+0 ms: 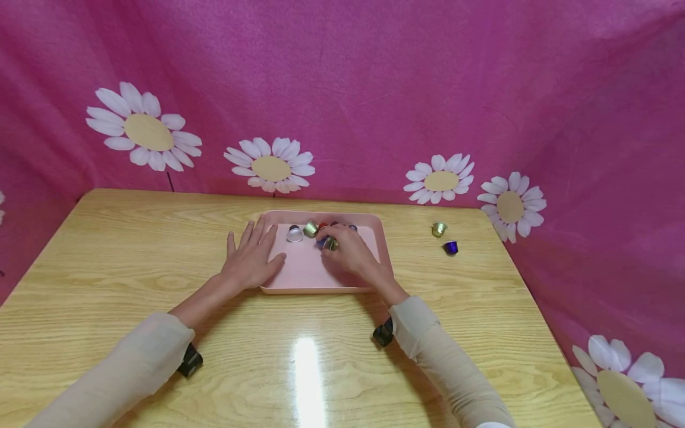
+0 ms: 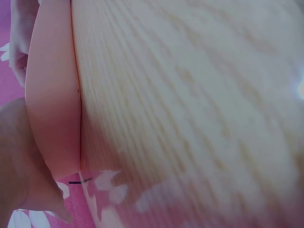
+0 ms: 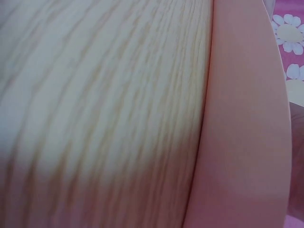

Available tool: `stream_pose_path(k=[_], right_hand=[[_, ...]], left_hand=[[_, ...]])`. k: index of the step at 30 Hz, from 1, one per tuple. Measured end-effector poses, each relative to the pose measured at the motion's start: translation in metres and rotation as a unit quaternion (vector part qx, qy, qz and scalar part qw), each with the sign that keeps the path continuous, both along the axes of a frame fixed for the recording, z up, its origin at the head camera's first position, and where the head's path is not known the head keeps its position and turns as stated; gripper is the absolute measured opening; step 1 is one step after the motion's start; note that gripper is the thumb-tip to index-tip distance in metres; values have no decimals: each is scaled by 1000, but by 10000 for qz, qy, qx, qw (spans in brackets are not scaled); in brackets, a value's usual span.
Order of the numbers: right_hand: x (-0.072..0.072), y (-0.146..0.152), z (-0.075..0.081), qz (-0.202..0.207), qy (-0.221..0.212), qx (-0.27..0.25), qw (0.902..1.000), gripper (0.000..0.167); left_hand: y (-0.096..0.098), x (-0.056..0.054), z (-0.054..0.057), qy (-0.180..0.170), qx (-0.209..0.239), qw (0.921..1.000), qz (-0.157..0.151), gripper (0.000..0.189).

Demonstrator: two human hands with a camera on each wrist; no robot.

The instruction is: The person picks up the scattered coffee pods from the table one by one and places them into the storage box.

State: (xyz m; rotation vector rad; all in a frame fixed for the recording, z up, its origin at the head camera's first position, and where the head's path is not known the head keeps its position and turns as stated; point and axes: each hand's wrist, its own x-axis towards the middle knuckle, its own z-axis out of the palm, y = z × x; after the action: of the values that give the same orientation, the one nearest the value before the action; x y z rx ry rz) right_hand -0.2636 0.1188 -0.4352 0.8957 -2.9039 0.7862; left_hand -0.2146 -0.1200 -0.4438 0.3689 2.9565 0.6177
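Observation:
A pink tray (image 1: 299,276) lies on the table with several coffee capsules along its far side. Spread over the tray's left rim, my left hand (image 1: 251,258) has straight fingers and holds nothing. My right hand (image 1: 350,249) reaches into the tray, thumb and fingers pinching a green-gold coffee capsule (image 1: 333,244). Left of it sit another green-gold capsule (image 1: 311,229) and a clear one (image 1: 295,234). A red capsule (image 1: 323,226) and dark ones are partly hidden behind the right hand. Both wrist views mostly show the tray's outer wall (image 2: 54,90) and the table.
On the wooden table (image 1: 214,208), right of the tray, a gold capsule (image 1: 439,229) and a dark blue-purple capsule (image 1: 451,248) lie near the edge. A magenta curtain (image 1: 348,89) with white daisies hangs behind the table and along its right side.

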Motion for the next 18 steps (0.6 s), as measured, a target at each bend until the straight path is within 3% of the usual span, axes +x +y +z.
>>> stream_pose_path(k=[18], right_hand=[[-1, 1, -3, 52, 73, 87, 9999, 23]], left_hand=[[1, 1, 0, 63, -32, 10000, 4, 76]])
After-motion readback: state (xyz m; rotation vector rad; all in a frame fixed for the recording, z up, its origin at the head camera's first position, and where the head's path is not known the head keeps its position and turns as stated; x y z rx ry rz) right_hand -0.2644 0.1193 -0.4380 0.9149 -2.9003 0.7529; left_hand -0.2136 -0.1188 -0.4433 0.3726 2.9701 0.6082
